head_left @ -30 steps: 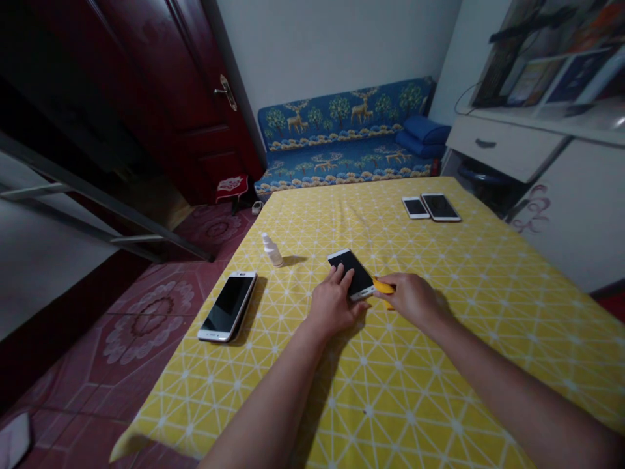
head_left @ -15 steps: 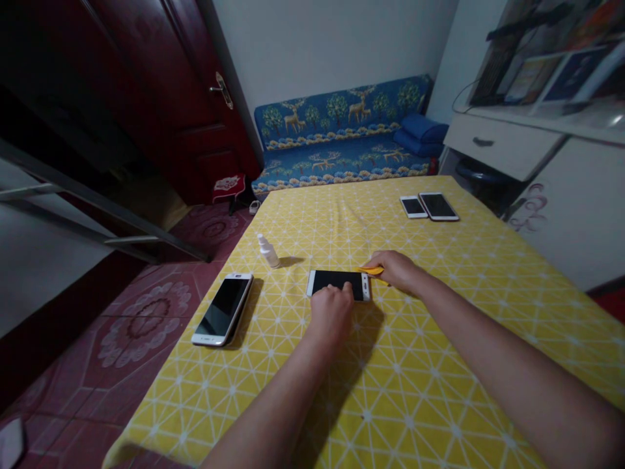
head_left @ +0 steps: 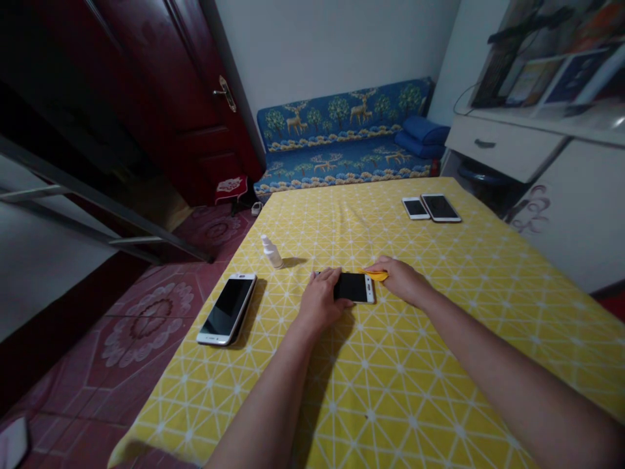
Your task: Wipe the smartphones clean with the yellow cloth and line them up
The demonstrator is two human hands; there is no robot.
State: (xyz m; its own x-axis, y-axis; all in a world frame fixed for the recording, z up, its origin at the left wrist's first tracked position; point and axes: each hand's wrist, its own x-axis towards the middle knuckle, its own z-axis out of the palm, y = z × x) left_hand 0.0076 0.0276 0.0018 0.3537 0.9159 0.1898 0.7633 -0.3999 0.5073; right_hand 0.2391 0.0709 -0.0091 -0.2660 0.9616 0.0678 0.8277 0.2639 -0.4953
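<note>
A black-screened smartphone with a white frame [head_left: 354,287] lies crosswise on the yellow patterned tablecloth [head_left: 390,404]. My left hand [head_left: 321,301] grips its left end and hides that part. My right hand [head_left: 400,281] holds a small yellow cloth [head_left: 377,275] against the phone's far right corner. A second white-framed smartphone [head_left: 227,309] lies to the left, near the table edge. A small white spray bottle [head_left: 272,252] stands beyond it. Two more phones [head_left: 415,208] [head_left: 440,207] lie side by side at the far right of the table.
Beyond the table stands a blue sofa [head_left: 342,140] with deer print and folded blue cushions. A white drawer unit [head_left: 502,146] stands at the right. A dark red door [head_left: 185,98] and a red patterned floor [head_left: 146,326] lie to the left.
The phone has turned from a slant to lying crosswise and has shifted slightly right. My left hand has moved to its left end, and the yellow cloth stays at its far right corner.
</note>
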